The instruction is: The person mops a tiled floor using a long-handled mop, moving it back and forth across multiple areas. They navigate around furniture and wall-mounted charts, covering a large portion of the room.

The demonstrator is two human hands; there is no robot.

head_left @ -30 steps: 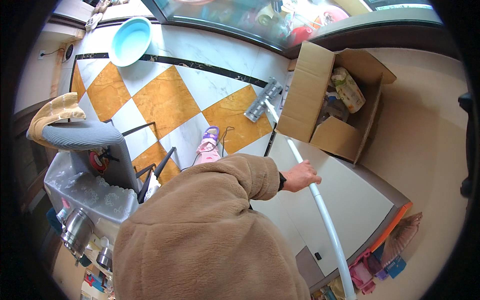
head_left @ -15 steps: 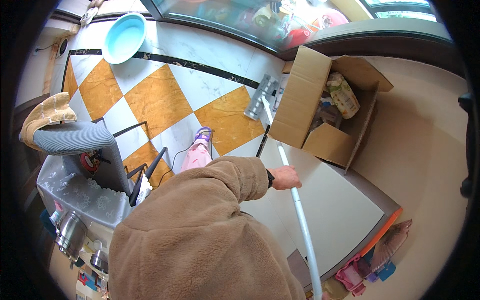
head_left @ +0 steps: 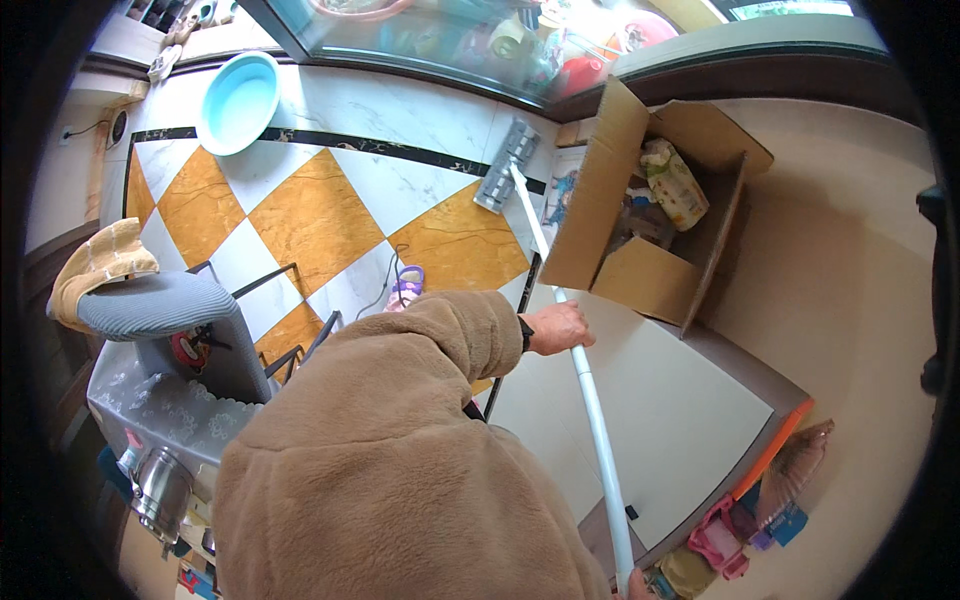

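Observation:
A flat mop (head_left: 595,420) slants across the floor, its white pole running from the lower edge up to a grey rectangular head (head_left: 507,165). My left hand (head_left: 558,328), reaching out of a brown fleece sleeve with a dark band at the wrist, is wrapped round the middle of the pole. Low in the picture my right hand (head_left: 637,584) closes on the pole's near end; most of that hand is cut off by the frame. The mop head lies on the tiles beside the black border strip, left of an open cardboard box (head_left: 600,190). My foot wears a purple slipper (head_left: 408,283).
The box, with packages inside, stands by the glass door (head_left: 430,50). At the back left sits a light blue basin (head_left: 240,105). A grey chair (head_left: 165,298) with a tan towel (head_left: 100,265) and a cloth-covered table are at left. A pale cabinet top (head_left: 670,420) lies right.
The mop head has moved slightly up and left, toward the black strip. My left hand shifted a little left and up with the pole. The view has shifted, and more of my right hand shows.

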